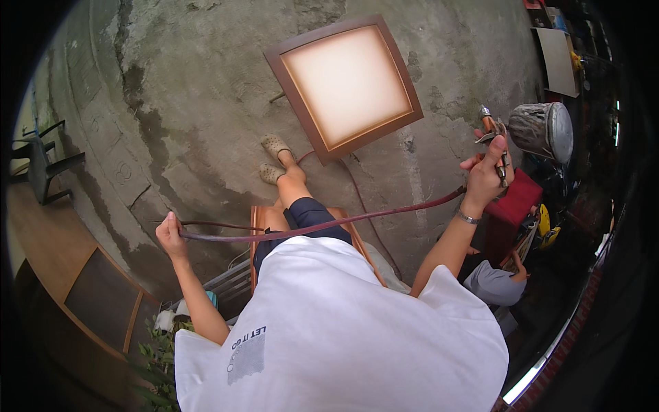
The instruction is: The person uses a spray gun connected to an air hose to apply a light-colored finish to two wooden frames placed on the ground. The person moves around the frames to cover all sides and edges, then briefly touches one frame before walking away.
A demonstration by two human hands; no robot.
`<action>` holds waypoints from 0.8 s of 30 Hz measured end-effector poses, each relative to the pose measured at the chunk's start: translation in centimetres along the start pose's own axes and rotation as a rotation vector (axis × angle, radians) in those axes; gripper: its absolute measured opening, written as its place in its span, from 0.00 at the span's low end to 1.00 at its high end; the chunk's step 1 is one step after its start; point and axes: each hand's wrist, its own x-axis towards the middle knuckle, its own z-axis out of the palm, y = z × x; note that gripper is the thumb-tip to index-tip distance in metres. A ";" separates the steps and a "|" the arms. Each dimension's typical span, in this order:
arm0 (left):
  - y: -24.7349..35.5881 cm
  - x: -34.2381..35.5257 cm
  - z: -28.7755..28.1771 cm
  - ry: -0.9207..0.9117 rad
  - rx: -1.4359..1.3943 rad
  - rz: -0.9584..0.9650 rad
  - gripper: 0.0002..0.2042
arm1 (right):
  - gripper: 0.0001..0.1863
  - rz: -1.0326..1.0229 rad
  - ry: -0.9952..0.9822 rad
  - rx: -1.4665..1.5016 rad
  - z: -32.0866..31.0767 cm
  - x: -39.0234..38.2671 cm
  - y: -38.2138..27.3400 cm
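Observation:
My right hand [486, 180], raised at the right with a metal watch on the wrist, is wrapped round a spray gun [491, 127]. A paint-stained metal cup [539, 129] with a silvery round end sits against the gun. From beside my right wrist a dark red hose [322, 224] stretches across in front of my shirt to my left hand [169, 235], whose fingers are closed on it. There the hose doubles back toward my lap. Ahead of my feet is a square panel [347, 88], pale in the middle and brown at its frame, apart from both hands.
A stretch of hose [362, 196] lies on the stained concrete floor [206, 82]. Dark chair [48, 161] and wooden boards [58, 240] are at left, a plant [161, 360] lower left. At right are a red object [513, 198] and a person in a grey top [494, 283].

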 end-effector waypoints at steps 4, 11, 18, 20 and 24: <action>1.5 3.0 -0.9 -0.006 -0.004 0.032 0.25 | 0.27 0.036 0.054 -0.041 1.0 0.3 0.0; 3.8 11.7 -1.5 0.004 0.052 0.114 0.24 | 0.28 0.059 0.085 -0.101 7.2 4.6 2.1; 6.7 22.0 -1.3 -0.029 0.082 0.253 0.23 | 0.26 0.094 0.046 -0.180 16.6 8.8 4.7; 7.2 24.6 -0.3 -0.070 0.082 0.302 0.22 | 0.25 0.110 0.033 -0.211 18.6 9.1 6.5; 6.1 29.3 0.4 -0.163 0.179 0.359 0.22 | 0.24 0.167 0.023 -0.164 24.2 7.2 8.7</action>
